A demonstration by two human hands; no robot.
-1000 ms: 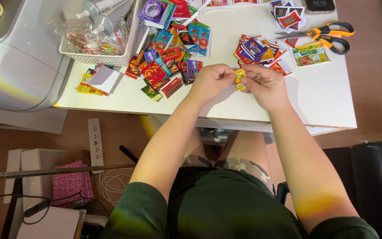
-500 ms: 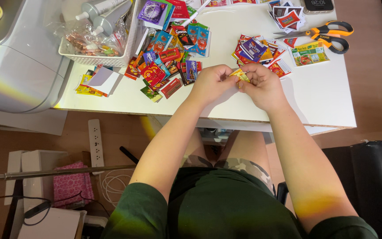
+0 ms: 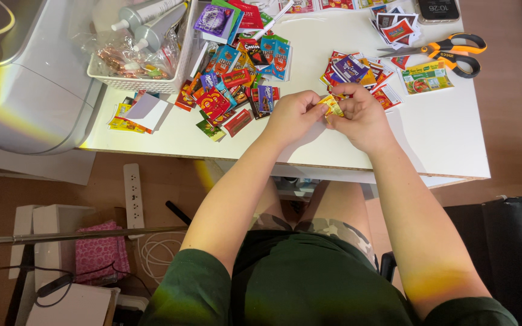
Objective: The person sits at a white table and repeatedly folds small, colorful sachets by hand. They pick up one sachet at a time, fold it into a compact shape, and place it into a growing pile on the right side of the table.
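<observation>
My left hand (image 3: 292, 115) and my right hand (image 3: 362, 116) meet above the white table (image 3: 442, 139), both pinching a small yellow paper cutout (image 3: 332, 106) between the fingertips. Left of my hands lies a heap of tiny colourful package cutouts (image 3: 235, 84). A smaller pile of the same cutouts (image 3: 357, 69) sits just beyond my right hand.
Orange-handled scissors (image 3: 448, 49) lie at the far right, near a green printed card (image 3: 427, 77) and a phone (image 3: 437, 8). A white basket (image 3: 146, 54) with tubes and bags stands at the back left beside a grey machine (image 3: 25, 78). A power strip (image 3: 132, 194) lies on the floor.
Both hands have shifted slightly while working the small yellow cutout between the fingers; it stays held by both. Nothing else on the table moved.
</observation>
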